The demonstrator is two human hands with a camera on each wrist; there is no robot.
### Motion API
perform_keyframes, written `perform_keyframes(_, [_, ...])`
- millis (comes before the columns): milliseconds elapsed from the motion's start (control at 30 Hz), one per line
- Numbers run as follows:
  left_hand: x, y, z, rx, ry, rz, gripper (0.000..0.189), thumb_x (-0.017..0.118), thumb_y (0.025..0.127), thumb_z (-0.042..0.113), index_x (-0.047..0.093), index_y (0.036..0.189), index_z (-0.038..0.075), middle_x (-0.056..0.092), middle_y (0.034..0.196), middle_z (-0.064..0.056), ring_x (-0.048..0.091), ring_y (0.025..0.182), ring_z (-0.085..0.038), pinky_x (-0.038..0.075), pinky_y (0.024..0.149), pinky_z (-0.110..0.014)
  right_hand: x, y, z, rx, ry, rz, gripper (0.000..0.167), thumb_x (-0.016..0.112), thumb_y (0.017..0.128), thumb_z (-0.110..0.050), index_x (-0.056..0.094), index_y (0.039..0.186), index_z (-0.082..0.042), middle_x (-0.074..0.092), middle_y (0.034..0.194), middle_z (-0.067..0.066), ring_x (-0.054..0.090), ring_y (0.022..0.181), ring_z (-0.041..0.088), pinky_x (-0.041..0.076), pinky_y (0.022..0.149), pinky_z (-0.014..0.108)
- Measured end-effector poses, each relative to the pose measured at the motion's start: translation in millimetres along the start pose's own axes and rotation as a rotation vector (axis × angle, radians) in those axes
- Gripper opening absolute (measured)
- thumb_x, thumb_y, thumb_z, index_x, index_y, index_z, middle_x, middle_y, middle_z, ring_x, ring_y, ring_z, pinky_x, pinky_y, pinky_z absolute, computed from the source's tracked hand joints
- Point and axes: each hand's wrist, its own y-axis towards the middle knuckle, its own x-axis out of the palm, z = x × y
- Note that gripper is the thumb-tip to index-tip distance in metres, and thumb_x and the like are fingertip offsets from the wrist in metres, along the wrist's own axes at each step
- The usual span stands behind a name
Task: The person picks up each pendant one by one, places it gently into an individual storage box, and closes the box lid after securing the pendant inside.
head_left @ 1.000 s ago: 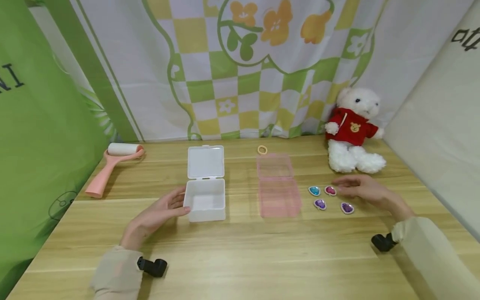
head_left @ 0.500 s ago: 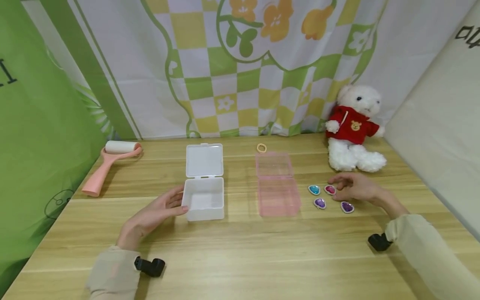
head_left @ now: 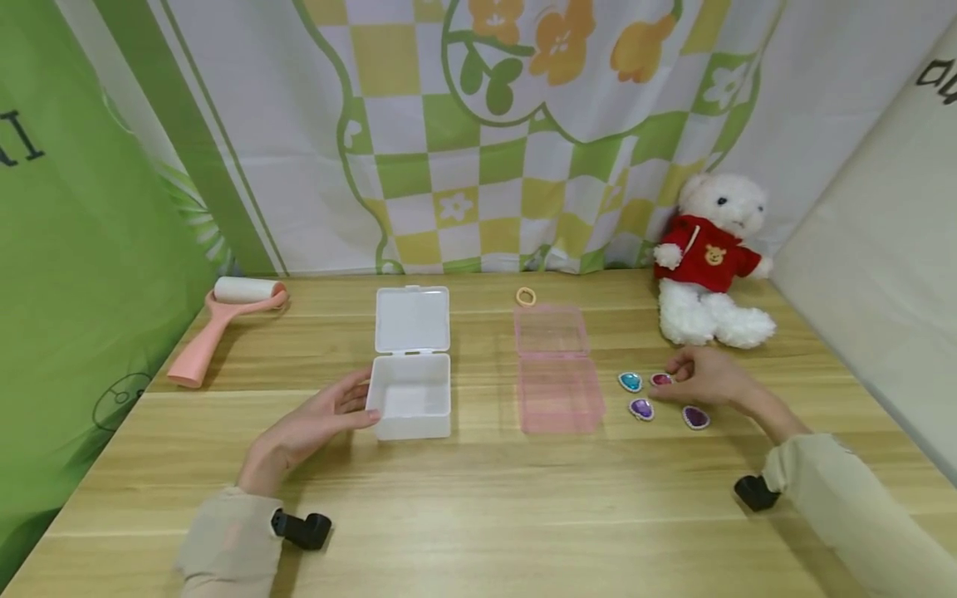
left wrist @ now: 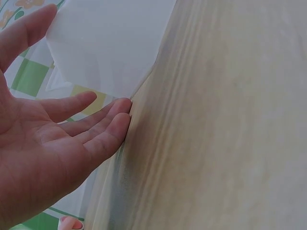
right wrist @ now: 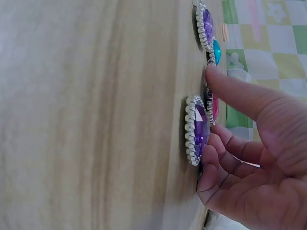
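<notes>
My left hand (head_left: 317, 419) touches the left side of a white plastic box (head_left: 411, 425) with its lid raised, thumb at the front corner, fingers fairly straight. In the left wrist view that hand (left wrist: 62, 124) lies along the box (left wrist: 105, 43). My right hand (head_left: 710, 382) pinches a pink heart-shaped gem (head_left: 661, 379) at the table top, thumb and forefinger on opposite sides. The right wrist view shows the hand (right wrist: 254, 153) around the pink gem (right wrist: 214, 106), with a purple gem (right wrist: 199, 129) beside its fingers. Near it lie a blue gem (head_left: 630, 382) and another purple gem (head_left: 641, 409).
A pink see-through box (head_left: 561, 415) lies opened flat between the hands, a small yellow ring (head_left: 526, 296) behind it. At the back left is a pink lint roller (head_left: 205, 345). A white plush bear (head_left: 714, 257) in a red hoodie sits at the back right.
My right hand has moved slightly left and its thumb and forefinger have closed in around the pink gem. The left hand stays at the white box.
</notes>
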Motion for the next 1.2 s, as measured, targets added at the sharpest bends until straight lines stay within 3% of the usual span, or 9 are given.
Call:
perform_keyframes(433, [-0.7,1.2,4.6,0.005,0.007,-0.010,0.079,0.061,0.095,0.020,0.010,0.152,0.000,0.021,0.152,-0.027,0.023,0.137,-0.043,0.024,0.109,-0.052,-0.2,-5.0,-3.9,-0.078,-0.104,0.082,0.034,0.080,0.076,-0.036,0.065,0.084,-0.007,0.058,0.075,-0.001,0.050,0.070,0.013,0.043,0.063,0.030])
perform_keyframes(633, [1.1,6.2,1.5,0.002,-0.009,-0.017,0.078,0.061,0.094,0.019,0.012,0.152,0.000,0.022,0.152,-0.026,0.023,0.138,-0.042,0.024,0.109,-0.052,-1.8,-11.5,-3.8,-0.051,-0.065,0.098,0.031,0.080,0.076,-0.036,0.067,0.079,-0.008,0.059,0.069,-0.003,0.050,0.064,0.011,0.042,0.058,0.027])
perform_keyframes(767, [1.6,5.2,-2.0,0.003,-0.005,-0.019,0.077,0.062,0.095,0.018,0.014,0.151,0.000,0.025,0.150,-0.026,0.026,0.136,-0.041,0.027,0.108,-0.050,-5.9,-16.7,-8.5,0.022,0.112,0.079,0.038,0.076,0.081,-0.036,0.070,0.096,-0.002,0.068,0.084,0.004,0.060,0.072,0.014,0.051,0.063,0.027])
perform_keyframes(900, [1.0,1.8,-2.4,0.009,-0.002,-0.012,0.076,0.062,0.094,0.019,0.015,0.151,0.000,0.027,0.149,-0.027,0.028,0.135,-0.041,0.027,0.107,-0.049,-9.8,-18.3,-18.4,0.069,0.396,0.026,0.050,0.069,0.089,-0.034,0.061,0.118,0.007,0.068,0.105,0.013,0.065,0.086,0.018,0.056,0.074,0.032])
perform_keyframes(1000, [0.7,0.2,-1.2,0.003,-0.004,-0.008,0.077,0.062,0.094,0.019,0.014,0.152,0.001,0.026,0.150,-0.027,0.027,0.136,-0.041,0.027,0.108,-0.050,-11.6,-17.7,-28.4,0.051,0.628,-0.023,0.052,0.062,0.095,-0.027,0.050,0.127,0.012,0.065,0.110,0.010,0.065,0.095,0.016,0.054,0.083,0.034])
perform_keyframes(1100, [0.5,-0.7,0.1,-0.004,-0.005,-0.005,0.077,0.062,0.094,0.019,0.013,0.152,0.002,0.024,0.151,-0.026,0.026,0.136,-0.041,0.026,0.108,-0.050,-11.9,-17.4,-40.5,0.037,0.872,-0.071,0.035,0.058,0.097,-0.020,0.055,0.122,0.004,0.062,0.110,0.000,0.064,0.097,0.015,0.052,0.089,0.035])
perform_keyframes(1200, [0.6,-0.8,0.9,-0.005,-0.008,-0.005,0.078,0.062,0.094,0.019,0.013,0.152,0.002,0.024,0.151,-0.026,0.025,0.137,-0.042,0.025,0.108,-0.051,-9.6,-17.0,-52.8,0.028,1.026,-0.116,0.014,0.056,0.098,-0.017,0.063,0.108,-0.010,0.058,0.108,-0.003,0.064,0.097,0.017,0.051,0.089,0.035])
